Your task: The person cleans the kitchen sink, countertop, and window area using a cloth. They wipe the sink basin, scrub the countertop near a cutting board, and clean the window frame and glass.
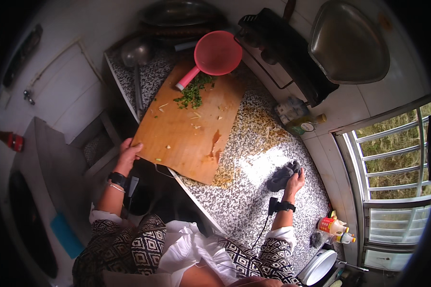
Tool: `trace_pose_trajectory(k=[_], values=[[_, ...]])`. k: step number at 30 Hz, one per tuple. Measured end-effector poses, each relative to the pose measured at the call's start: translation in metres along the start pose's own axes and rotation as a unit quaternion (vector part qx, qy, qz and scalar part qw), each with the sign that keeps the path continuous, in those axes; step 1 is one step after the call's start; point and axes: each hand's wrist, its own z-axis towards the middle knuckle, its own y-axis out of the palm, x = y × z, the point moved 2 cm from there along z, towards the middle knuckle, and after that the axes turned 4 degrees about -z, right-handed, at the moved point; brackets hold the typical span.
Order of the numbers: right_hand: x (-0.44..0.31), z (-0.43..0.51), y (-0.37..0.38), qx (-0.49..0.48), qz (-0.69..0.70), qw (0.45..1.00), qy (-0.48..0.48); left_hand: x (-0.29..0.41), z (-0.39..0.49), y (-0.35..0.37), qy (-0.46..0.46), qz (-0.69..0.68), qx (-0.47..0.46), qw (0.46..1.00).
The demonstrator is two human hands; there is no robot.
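My left hand (129, 152) grips the near left corner of a wooden cutting board (179, 129), thumb on top. The board lies slanted on a speckled stone counter (215, 204), its near left corner past the counter's edge. Chopped green herbs (192, 95) and small pale scraps are on the board, with a wet reddish-brown stain on its right part. A pink plastic ladle-like scoop (218, 53) rests at the board's far end, over some of the herbs. My right hand (295, 181) holds a bunched dark grey cloth (282, 176) on the counter, right of the board. Brownish residue marks the counter beside the board.
A metal ladle (137, 57) lies left of the board. Bottles (301, 123) stand by the wall below a black rack (291, 53). More bottles (332, 226) and a white container (319, 267) are at the near right, beside a barred window (391, 158).
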Motion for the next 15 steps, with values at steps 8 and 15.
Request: trace_pose_trajectory(k=[8, 15], values=[[0.021, 0.038, 0.017, 0.033, -0.241, 0.970, -0.009, 0.026, 0.079, -0.033, 0.056, 0.053, 0.068, 0.995], [0.059, 0.048, 0.018, 0.017, -0.265, 0.959, -0.098, 0.069, 0.085, -0.046, 0.302, 0.351, 0.242, 0.853]])
